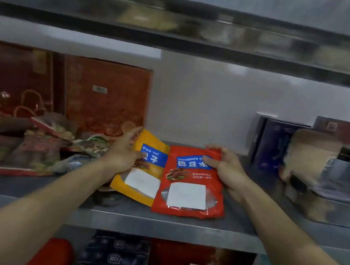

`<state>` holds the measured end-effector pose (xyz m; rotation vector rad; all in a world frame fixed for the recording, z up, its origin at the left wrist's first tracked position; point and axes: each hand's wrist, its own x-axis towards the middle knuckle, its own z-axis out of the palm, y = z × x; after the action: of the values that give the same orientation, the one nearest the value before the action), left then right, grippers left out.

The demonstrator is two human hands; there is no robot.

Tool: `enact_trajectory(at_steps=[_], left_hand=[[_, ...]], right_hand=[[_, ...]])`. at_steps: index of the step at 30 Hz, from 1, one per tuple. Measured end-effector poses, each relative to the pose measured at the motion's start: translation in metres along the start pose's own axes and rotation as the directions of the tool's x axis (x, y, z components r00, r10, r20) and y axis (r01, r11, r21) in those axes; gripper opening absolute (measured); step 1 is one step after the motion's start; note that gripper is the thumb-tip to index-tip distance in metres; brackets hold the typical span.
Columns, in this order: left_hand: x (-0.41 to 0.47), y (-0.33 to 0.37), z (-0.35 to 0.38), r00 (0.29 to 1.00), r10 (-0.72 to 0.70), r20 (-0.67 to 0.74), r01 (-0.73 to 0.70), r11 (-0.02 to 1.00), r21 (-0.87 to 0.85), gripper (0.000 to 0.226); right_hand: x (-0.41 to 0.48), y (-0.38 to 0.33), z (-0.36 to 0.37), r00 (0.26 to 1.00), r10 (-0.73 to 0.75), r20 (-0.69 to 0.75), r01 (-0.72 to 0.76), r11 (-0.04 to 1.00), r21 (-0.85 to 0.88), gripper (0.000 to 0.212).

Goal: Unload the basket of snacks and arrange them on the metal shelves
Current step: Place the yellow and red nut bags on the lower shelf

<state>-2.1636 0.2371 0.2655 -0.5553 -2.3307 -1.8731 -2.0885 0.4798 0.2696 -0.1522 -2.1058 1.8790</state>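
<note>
Two hands: left hand (123,153), right hand (226,169). Two flat snack pouches at centre: one yellow pouch (140,172), one red pouch (191,185). Two tall red boxes (104,96) at 10 o'clock. Heap of mixed snack bags (29,146) at 9 o'clock, count unclear. Two dark blue boxes (273,143) at 3 o'clock.

Dim, soft and blurred throughout, edges bowed by the wide lens.

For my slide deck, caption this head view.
Left hand holds yellow pine nut pouch, right hand red nut pouch, on metal shelf.
</note>
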Motion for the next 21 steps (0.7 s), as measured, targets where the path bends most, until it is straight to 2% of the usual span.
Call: enact_trajectory(at_steps=[3, 7, 11, 18, 21], left_hand=[[-0.002, -0.001, -0.002, 0.999, -0.024, -0.045, 0.026, 0.999, 0.026, 0.07], [-0.006, 0.004, 0.013, 1.0, 0.006, -0.003, -0.005, 0.979, 0.201, 0.051], [-0.006, 0.002, 0.023, 0.998, 0.061, 0.014, -0.062, 0.904, 0.423, 0.065], [-0.01, 0.001, 0.015, 0.997, 0.064, -0.045, -0.035, 0.881, 0.471, 0.063], [-0.013, 0.001, 0.015, 0.994, 0.092, -0.056, -0.051, 0.863, 0.503, 0.058]], right_hand=[[0.011, 0.004, 0.011, 0.999, -0.002, 0.04, 0.004, 0.999, -0.053, 0.037], [0.014, 0.003, 0.015, 0.997, 0.025, 0.067, -0.017, 0.993, -0.114, 0.037], [0.013, 0.005, 0.015, 0.998, 0.04, 0.044, -0.032, 0.984, -0.175, 0.04], [0.009, 0.008, 0.011, 0.999, 0.026, -0.038, -0.036, 0.954, -0.299, 0.046], [0.009, 0.01, 0.008, 0.999, -0.01, -0.05, -0.011, 0.914, -0.406, 0.049]])
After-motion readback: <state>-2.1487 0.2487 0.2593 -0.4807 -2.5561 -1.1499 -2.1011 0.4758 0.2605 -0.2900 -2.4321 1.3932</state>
